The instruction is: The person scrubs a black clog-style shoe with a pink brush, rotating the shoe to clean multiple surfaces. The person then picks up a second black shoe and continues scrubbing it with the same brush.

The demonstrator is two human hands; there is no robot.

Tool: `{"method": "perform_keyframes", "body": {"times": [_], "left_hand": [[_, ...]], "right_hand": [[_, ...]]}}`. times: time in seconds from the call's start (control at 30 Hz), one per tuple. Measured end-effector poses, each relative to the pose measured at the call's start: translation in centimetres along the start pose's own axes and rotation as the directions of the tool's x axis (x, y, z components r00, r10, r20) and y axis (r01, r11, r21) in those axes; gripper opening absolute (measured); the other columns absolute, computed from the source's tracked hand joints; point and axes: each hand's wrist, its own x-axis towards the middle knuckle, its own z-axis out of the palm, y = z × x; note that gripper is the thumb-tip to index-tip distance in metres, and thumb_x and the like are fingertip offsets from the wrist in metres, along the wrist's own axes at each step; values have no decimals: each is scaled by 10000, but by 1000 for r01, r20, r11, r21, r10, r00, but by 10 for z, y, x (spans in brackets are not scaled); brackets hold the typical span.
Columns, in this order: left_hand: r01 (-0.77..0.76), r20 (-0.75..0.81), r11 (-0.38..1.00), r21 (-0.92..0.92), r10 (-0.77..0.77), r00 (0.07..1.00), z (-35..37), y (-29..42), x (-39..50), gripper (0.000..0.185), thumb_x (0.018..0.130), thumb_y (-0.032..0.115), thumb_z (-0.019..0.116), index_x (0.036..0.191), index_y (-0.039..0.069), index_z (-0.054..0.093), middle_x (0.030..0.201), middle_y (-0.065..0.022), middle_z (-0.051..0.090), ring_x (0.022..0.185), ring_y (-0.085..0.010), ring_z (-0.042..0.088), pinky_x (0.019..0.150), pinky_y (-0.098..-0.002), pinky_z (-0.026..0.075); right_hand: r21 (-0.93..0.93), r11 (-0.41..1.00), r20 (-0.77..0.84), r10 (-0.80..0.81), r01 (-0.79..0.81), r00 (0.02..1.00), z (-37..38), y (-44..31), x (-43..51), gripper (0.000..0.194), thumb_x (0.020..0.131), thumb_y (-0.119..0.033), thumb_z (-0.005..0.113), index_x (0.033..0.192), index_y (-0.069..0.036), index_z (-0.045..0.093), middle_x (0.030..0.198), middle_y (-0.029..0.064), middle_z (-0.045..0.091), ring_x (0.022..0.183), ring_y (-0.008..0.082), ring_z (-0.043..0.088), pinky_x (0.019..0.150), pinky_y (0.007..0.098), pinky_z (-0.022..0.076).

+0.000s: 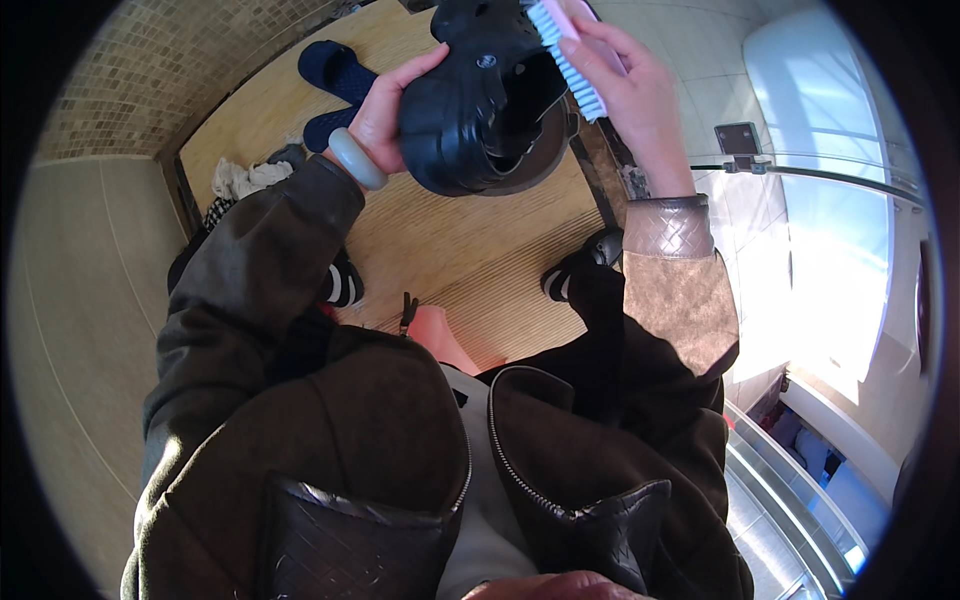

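At the top of the head view, my left hand (381, 120) grips a black rubber clog (457, 120) by its side, thumb along the upper part. The clog's heel strap and opening face right and towards me. My right hand (637, 94) holds a scrubbing brush (574, 52) with a pink back and pale blue bristles. The bristles lie along the clog's right side near its opening; whether they touch it I cannot tell. A pale bangle (358, 159) circles my left wrist.
Dark blue slide sandals (336, 71) lie on the ribbed tan floor (450, 247) beyond my left hand. White cloth (247, 178) is crumpled near the left wall. A glass panel with a metal hinge (739, 140) stands at the right. A pink object (442, 337) shows between my legs.
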Motion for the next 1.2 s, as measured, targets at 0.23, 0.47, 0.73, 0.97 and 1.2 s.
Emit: {"method": "perform_keyframes", "body": {"times": [0.23,0.47,0.73,0.97,1.2], "left_hand": [[120,-63,993,-14,-121,991,7,0,0,561,1000,473,653,1379,61,606,1330,-116,689,1192,-264,682,1071,-433,525],[-52,-193,998,48,60,979,-5,-5,8,761,973,657,577,1454,67,549,1382,-147,656,1270,-273,642,1122,-467,492],[-41,-154,998,45,47,987,-6,-7,12,575,979,592,617,1284,110,695,1207,-92,751,1092,-238,730,1029,-422,562],[8,270,998,-62,9,963,-41,12,11,626,1030,588,510,1414,101,598,1388,-134,652,1270,-266,636,1140,-477,469],[-45,126,999,-25,48,991,-13,4,7,654,1006,585,577,1420,79,587,1393,-129,647,1267,-280,633,1142,-475,466]], "right_hand": [[350,928,-14,141,-127,990,8,-22,-12,434,900,-101,759,1304,15,652,1217,126,713,1124,176,663,965,316,515],[421,906,226,-149,41,963,20,-32,-15,443,852,-345,812,1236,-133,749,1146,149,725,1056,265,714,926,348,556],[-233,914,-51,-352,331,935,23,-15,-10,344,900,-258,796,1212,-120,760,1168,128,706,1013,248,714,878,344,570],[123,971,167,-224,205,960,24,-16,-18,365,904,-227,797,1231,-72,748,1192,96,710,1085,199,689,970,316,525],[645,746,45,181,-167,982,14,-20,-18,414,906,-86,736,1301,4,657,1160,146,722,1072,240,679,943,361,525]]}}
